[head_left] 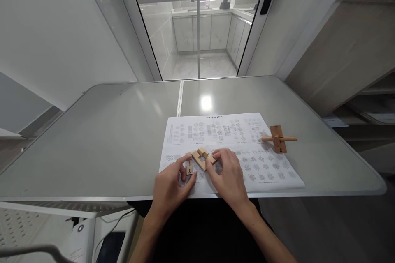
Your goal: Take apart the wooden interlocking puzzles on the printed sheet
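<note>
On the printed instruction sheet (219, 137), a small notched wooden puzzle piece (189, 170) marked with a 3 is between the thumb and fingers of my left hand (169, 185). My right hand (228, 174) pinches the right end of some joined wooden puzzle pieces (199, 162). These pieces form an angled frame with a gap in the middle, and a short block sticks up at its far side. The two hands are close together, with the marked piece just left of the frame. My right fingertips hide part of the frame.
A cross-shaped wooden assembly (279, 139) with a rod through it lies at the sheet's right edge. The sheet rests on a grey table (123, 139) near its front edge. A glass door (197, 28) stands behind, shelves (370, 102) at right. A phone (111, 247) lies below left.
</note>
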{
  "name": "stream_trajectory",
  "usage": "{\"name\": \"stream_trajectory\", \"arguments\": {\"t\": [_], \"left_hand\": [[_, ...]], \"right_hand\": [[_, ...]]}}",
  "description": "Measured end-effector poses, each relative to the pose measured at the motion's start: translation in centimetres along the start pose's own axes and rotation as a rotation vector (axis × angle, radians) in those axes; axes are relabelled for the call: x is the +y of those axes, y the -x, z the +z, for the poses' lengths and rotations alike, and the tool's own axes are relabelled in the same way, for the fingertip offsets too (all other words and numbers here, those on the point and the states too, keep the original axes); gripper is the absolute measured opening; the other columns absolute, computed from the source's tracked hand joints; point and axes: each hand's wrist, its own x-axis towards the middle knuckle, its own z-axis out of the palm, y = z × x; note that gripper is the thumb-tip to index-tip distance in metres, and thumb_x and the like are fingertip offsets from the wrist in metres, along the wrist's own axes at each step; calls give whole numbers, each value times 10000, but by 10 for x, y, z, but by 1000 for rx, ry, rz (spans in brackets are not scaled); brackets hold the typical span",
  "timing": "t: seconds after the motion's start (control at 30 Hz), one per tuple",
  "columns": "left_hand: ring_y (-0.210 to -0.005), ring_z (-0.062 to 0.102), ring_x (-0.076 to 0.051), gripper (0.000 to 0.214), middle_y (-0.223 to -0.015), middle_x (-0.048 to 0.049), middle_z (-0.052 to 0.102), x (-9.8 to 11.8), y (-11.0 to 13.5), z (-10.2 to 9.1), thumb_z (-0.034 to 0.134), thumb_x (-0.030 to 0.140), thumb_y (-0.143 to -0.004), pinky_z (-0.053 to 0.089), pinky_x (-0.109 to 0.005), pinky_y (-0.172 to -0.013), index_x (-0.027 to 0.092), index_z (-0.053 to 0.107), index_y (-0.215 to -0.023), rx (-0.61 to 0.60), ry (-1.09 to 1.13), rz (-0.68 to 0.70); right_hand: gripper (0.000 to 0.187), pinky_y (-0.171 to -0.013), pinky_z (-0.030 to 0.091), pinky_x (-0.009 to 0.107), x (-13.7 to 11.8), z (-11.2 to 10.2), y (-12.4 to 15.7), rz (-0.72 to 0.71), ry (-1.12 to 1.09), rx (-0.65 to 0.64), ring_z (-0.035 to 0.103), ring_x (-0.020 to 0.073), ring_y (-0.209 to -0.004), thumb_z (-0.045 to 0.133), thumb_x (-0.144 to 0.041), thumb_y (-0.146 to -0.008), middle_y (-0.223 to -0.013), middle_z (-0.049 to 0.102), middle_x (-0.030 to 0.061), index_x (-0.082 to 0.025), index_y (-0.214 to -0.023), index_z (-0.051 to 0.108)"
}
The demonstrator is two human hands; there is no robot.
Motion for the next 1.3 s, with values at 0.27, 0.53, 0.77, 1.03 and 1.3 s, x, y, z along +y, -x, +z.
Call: {"name": "stream_trajectory", "arguments": {"t": [0.27, 0.53, 0.77, 1.03, 1.3], "left_hand": [[-633, 606, -146, 542, -743, 66, 586, -3, 3, 0, 711, 417, -927, 505, -276, -669, 258, 556, -1421, -9, 44, 8], [-688, 602, -115, 667, -1346, -99, 603, -2, 5, -2, 741, 358, -874, 579, -295, -682, 257, 469, -1475, 69, 45, 67], [-1061, 738, -251, 788, -1674, -98, 449, -1, -12, -14, 715, 436, -951, 632, -368, -828, 357, 313, -1625, -182, -52, 167], [-817, 756, -226, 576, -1347, -90, 573, 6, -45, -16, 754, 546, -892, 626, -390, -741, 289, 600, -1383, -300, -130, 148], [-873, 711, -224, 547, -1188, -58, 563, -7, -60, -13, 826, 535, -827, 621, -380, -778, 258, 674, -1274, -120, -71, 26]], "right_hand": [[152, -913, 511, 478, -2, -3, 0, -41, -31, -79, 637, 291, -1023, 607, -289, -1039, -1050, 686, 82, -249, -893, 594], [234, -933, 521, 468, -3, -7, -2, -80, -99, -162, 666, 277, -1014, 530, -301, -1092, -1028, 722, 73, -256, -898, 653], [214, -947, 511, 458, -3, -6, -3, -78, -105, -159, 668, 270, -1019, 523, -264, -1088, -1031, 730, 67, -248, -918, 652], [170, -933, 502, 438, -3, -5, -2, -30, -135, -170, 655, 265, -1010, 545, -253, -1076, -1043, 725, 57, -245, -938, 643], [161, -949, 514, 434, 1, -3, -2, -18, -174, -148, 664, 268, -1008, 541, -289, -1086, -1048, 720, 62, -253, -969, 646]]}}
